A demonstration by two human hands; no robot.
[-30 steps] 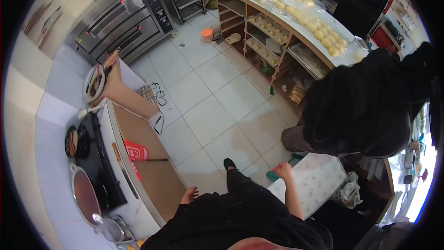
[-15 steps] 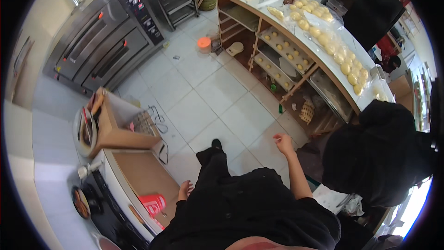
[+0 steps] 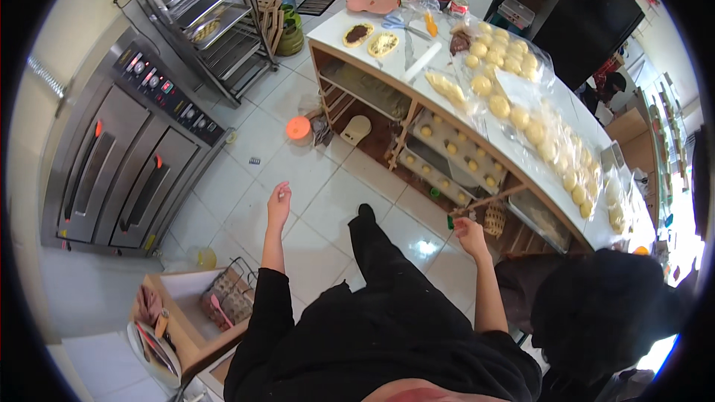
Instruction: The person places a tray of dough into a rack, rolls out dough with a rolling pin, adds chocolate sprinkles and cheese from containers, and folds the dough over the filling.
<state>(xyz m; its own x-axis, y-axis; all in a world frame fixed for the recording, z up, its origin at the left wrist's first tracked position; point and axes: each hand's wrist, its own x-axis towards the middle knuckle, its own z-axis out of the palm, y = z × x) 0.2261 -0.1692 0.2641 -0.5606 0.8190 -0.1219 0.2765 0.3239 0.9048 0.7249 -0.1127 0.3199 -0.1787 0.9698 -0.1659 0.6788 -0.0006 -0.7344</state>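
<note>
My left hand (image 3: 279, 203) open, fingers loose, holding nothing, over the tiled floor (image 3: 246, 179) | my right hand (image 3: 471, 234) half-curled, empty, just beside the desk (image 3: 477, 115) and its lower shelf | trays (image 3: 447, 152) under the desk hold dough balls | plastic sheet (image 3: 521, 97) on top covers rows of dough balls | orange tub (image 3: 298, 129) on floor, contents hidden.

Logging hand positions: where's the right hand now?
Head view, right of centre: the right hand hangs empty over the tiled floor, beside the counter's lower shelves.
</note>
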